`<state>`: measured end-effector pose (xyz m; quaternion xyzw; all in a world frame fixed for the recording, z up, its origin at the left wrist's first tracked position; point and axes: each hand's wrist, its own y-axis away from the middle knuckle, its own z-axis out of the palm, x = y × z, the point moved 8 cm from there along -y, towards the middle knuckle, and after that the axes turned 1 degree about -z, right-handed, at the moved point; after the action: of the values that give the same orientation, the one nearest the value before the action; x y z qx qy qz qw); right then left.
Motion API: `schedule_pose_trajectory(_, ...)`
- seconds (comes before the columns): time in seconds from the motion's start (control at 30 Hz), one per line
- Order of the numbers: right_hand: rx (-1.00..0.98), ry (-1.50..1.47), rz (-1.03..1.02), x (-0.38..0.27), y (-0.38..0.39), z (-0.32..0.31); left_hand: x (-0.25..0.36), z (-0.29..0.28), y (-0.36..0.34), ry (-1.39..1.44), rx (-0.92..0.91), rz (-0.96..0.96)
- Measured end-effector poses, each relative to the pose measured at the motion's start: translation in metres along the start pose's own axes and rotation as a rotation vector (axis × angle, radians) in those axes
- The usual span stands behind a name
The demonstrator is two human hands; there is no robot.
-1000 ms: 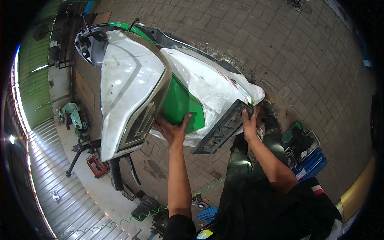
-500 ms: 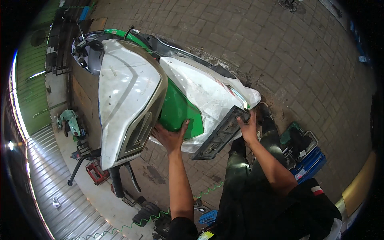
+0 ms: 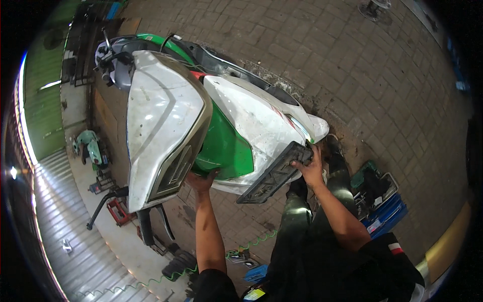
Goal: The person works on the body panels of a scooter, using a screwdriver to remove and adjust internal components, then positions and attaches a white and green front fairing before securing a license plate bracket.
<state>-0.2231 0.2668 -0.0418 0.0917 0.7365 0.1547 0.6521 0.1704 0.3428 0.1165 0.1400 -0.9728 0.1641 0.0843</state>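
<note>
Clock hours count from the middle of the view. The left arm comes up from near six o'clock, almost straight, to the left hand at eight o'clock. Its thumb points right along the low edge of the green panel. Its other fingers go out of sight by that edge, so I cannot tell if they grip. The right arm bends at the elbow and slants up and left from about four o'clock. The right hand grips the top end of a black plate, thumb on the front, fingers curled around the edge. The plate sits at four o'clock, tilted, its low end toward five. The person's legs are just below it.

The plate is right by the white body of a scooter. The green panel is in the middle, and the big white front cover is at ten o'clock.

Farther out, a curly green hose and a blue tray are at six. A blue box is at four, a red box at eight, and a green machine at nine. Brick floor spreads at two.
</note>
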Motion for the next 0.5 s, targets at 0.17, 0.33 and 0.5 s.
schedule_pose_trajectory(0.17,-0.074,-0.141,0.083,-0.004,0.001,0.007,-0.020,0.004,-0.007,0.050,-0.045,-0.056)
schedule_pose_trajectory(0.33,-0.070,0.079,-0.119,-0.002,-0.003,0.010,-0.021,-0.002,-0.011,0.293,-0.084,-0.208)
schedule_pose_trajectory(0.5,0.064,-0.205,0.066,0.061,0.022,0.009,0.029,-0.020,-0.034,0.054,0.027,0.277)
